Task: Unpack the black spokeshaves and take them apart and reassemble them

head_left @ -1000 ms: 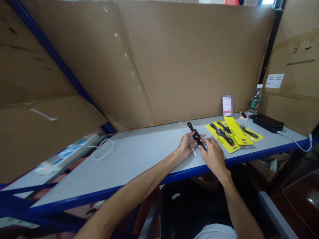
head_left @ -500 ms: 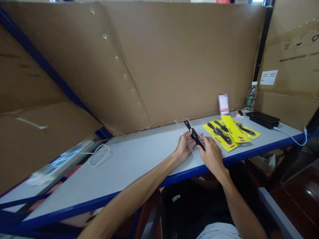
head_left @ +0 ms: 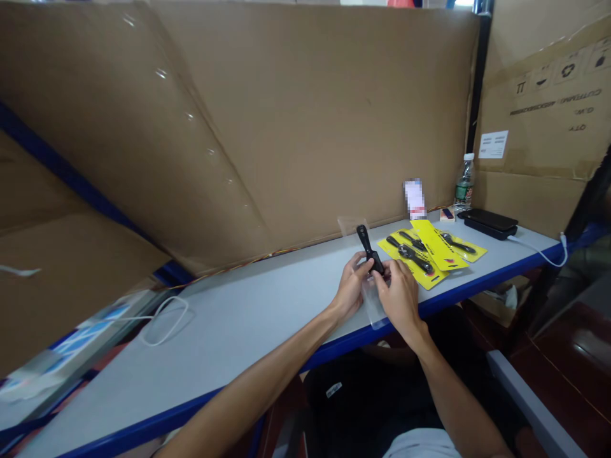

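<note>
Left hand [head_left: 351, 287] and right hand [head_left: 400, 294] together on a black tool [head_left: 365, 240] over a gray table [head_left: 248, 312]

Nearest my camera I see dark trousers [head_left: 353, 407] and, on the right, a gray armrest [head_left: 527, 397]. Beyond them, by the table's blue front edge, the two hands meet, fingers and thumbs pinching the wider lower end of the tool. Its handle points away from me, leaning slightly left. Clear plastic [head_left: 374, 310] shows below the tool between the hands, and again behind the handle. Just right of the hands, yellow cards [head_left: 432, 245] bearing more black tools overlap on the table. Farther right lies a flat black case [head_left: 489, 224] beside a white cable [head_left: 539, 256]. Past the cards stand a pixelated screen [head_left: 414, 199] and a clear bottle [head_left: 464, 187] with a green label. A tall cardboard panel [head_left: 324, 121] spans the back.
</note>
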### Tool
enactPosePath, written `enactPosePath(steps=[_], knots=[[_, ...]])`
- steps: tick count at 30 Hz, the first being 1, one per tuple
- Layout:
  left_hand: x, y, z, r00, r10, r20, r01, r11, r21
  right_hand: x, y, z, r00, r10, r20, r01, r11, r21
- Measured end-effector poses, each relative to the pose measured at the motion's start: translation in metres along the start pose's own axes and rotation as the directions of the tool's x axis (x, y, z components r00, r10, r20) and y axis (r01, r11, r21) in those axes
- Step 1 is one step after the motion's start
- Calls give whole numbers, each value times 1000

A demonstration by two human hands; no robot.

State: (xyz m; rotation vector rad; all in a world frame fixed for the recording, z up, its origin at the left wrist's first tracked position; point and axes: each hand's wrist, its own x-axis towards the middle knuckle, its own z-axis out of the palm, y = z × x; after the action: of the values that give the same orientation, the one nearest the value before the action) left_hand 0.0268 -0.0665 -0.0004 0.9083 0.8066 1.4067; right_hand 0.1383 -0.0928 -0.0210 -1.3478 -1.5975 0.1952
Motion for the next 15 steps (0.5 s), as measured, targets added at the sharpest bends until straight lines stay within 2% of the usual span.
enactPosePath(steps=[4,9,12,15], knots=[[0,0,1,990,-130,54,131,991,-29,4,8,0,997,64,52,-74,973,217],[4,-3,0,982,-175,65,180,980,-79,10,18,1,991,126,48,-133,860,493],[5,-5,-1,977,-200,76,207,973,-100,11,18,2,987,150,64,-160,825,541],[5,-5,-3,962,-256,91,265,957,-120,9,16,2,985,141,95,-169,875,453]])
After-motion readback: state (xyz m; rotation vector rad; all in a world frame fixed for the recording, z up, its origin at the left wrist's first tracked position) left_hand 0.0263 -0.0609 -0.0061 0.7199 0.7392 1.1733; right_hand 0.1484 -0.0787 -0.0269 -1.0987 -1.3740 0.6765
